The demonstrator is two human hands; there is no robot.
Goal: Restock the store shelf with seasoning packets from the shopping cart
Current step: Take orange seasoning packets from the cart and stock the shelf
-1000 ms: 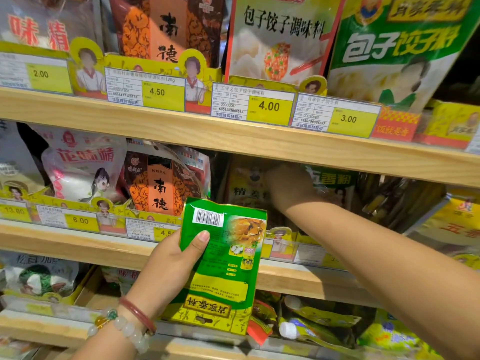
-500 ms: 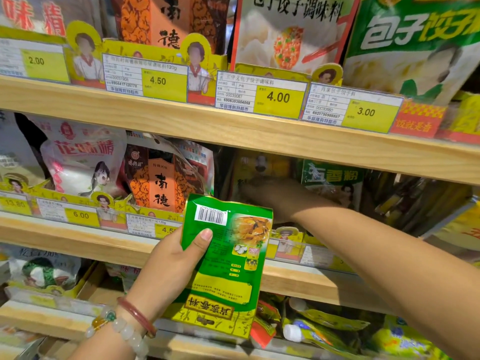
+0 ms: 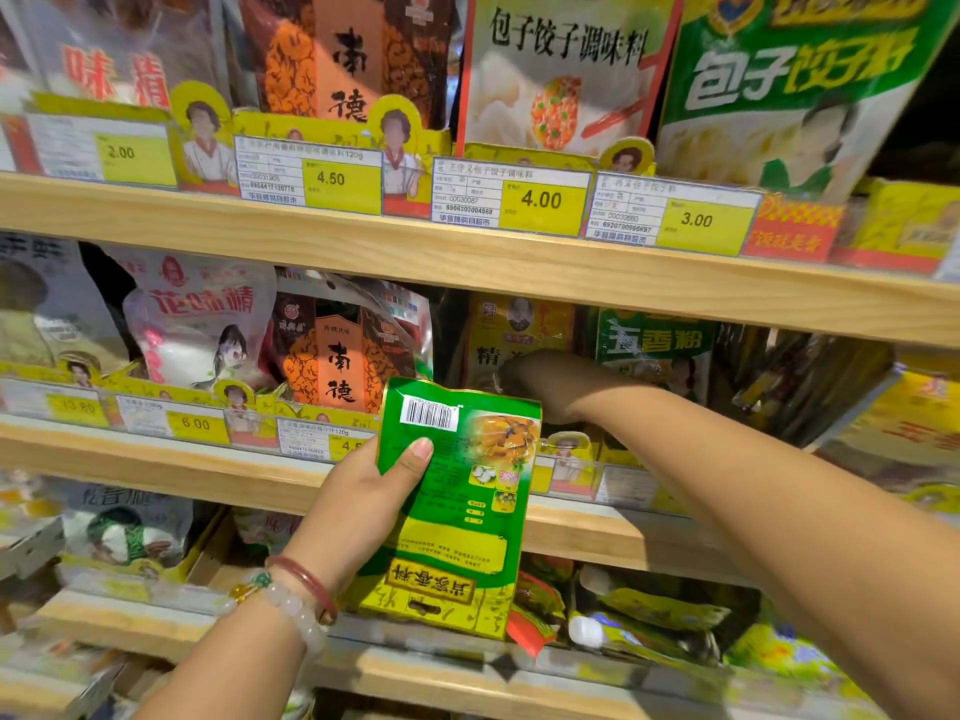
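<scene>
Head view: left hand point(image 3: 363, 491) grips a green seasoning packet point(image 3: 457, 506) upside down, thumb pressed on its back, before the middle shelf point(image 3: 171, 465). Right hand point(image 3: 540, 381) reaches among yellow and green packets standing on that shelf; its grasp cannot be told. Price tags point(image 3: 540, 200) line the shelf above.

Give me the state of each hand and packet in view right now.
Left hand: grips the packet, thumb on its face.
Green and yellow foil seasoning packet: held upside down, off the shelf.
Right hand: reached into the middle shelf; grip blurred, cannot tell.
Orange and brown foil packet: stands upright on the middle wooden shelf.
</scene>
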